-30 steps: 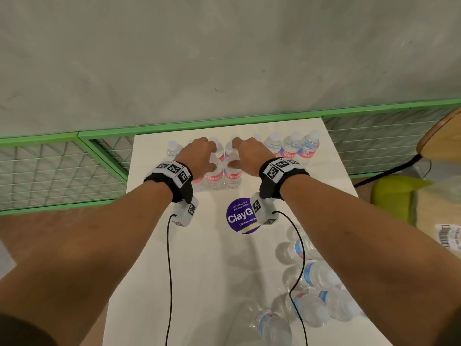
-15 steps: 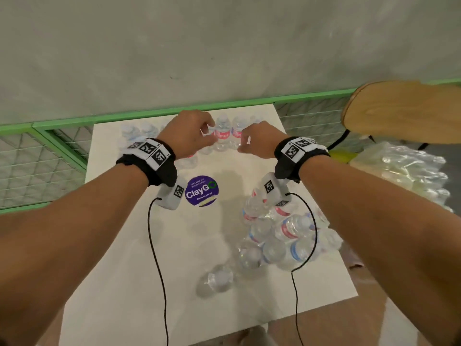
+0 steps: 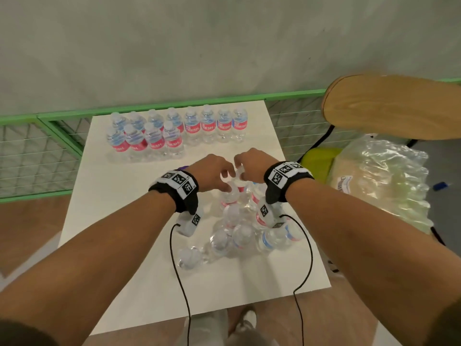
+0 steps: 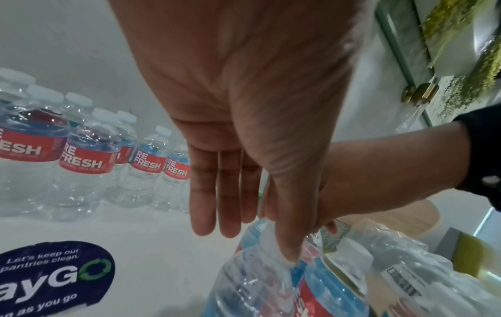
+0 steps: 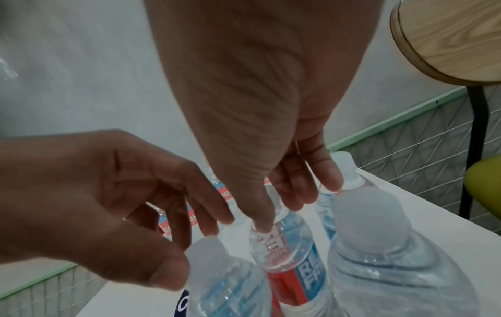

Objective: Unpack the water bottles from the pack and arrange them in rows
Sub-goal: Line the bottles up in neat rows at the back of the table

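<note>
Two rows of upright water bottles (image 3: 174, 131) with red and blue labels stand at the far edge of the white table (image 3: 119, 270). A loose cluster of bottles (image 3: 239, 228), some upright and some lying, sits mid-table under both hands. My left hand (image 3: 225, 179) reaches down with straight fingers, its thumb touching the neck of one bottle (image 4: 257, 289). My right hand (image 5: 280, 214) has its thumb and fingers on either side of the neck of another upright bottle (image 5: 287, 257), pinching it just below the cap.
A shrink-wrapped pack of bottles (image 3: 381, 181) lies off the table to the right, below a wooden chair seat (image 3: 394, 106). A green mesh railing (image 3: 37, 156) runs behind the table. A purple sticker (image 4: 54, 276) lies on the tabletop near my left hand.
Both hands have drawn back from the far rows to the loose cluster mid-table. The head view has swung right and pulled back.
</note>
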The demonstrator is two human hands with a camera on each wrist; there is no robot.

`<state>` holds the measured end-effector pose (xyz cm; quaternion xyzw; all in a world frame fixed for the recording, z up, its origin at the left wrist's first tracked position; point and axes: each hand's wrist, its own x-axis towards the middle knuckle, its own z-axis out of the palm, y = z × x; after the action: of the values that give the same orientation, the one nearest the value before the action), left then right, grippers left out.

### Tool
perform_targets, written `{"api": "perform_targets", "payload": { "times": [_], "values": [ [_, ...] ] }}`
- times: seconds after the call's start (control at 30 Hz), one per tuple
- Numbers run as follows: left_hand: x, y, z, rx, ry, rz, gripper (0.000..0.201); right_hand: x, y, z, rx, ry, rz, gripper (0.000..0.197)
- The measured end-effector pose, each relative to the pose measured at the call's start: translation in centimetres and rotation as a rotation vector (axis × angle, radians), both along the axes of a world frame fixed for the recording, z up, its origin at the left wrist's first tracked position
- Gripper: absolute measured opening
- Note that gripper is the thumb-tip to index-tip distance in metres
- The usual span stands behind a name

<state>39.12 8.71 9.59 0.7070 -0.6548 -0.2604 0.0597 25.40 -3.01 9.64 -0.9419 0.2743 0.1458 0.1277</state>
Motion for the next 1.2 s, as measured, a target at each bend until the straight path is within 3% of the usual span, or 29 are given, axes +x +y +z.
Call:
{"api": "perform_targets", "payload": {
  "times": [0.23, 0.43, 0.8, 0.97, 1.2],
  "values": [
    [-0.9, -0.7, -0.5, 0.064, -0.103, -0.158, 0.034, 0.3, -0.6, -0.6, 0.056, -0.060, -0.029, 0.027],
    [-0.2, -1.3, -0.6, 0.071, -0.147, -0.150, 0.022, 1.7, -1.1, -0.3, 0.065, -0.039, 0.015, 0.026],
    [10.1, -5.4, 1.4, -0.023, -0.237, 0.014, 0.014, 8.7, -6.1, 1.7, 0.033, -0.141, -0.022, 0.022],
    [14.4, -7.5, 0.2, -0.073, -0.359, 0.098, 0.022, 13.1, -7.6, 0.3, 0.027, -0.144, -0.050, 0.025],
    [17.7, -9.4, -1.6, -0.109, -0.492, 0.087, 0.029, 17.1, -8.9, -1.9, -0.002, -0.108, -0.055, 0.026]
  ]
}}
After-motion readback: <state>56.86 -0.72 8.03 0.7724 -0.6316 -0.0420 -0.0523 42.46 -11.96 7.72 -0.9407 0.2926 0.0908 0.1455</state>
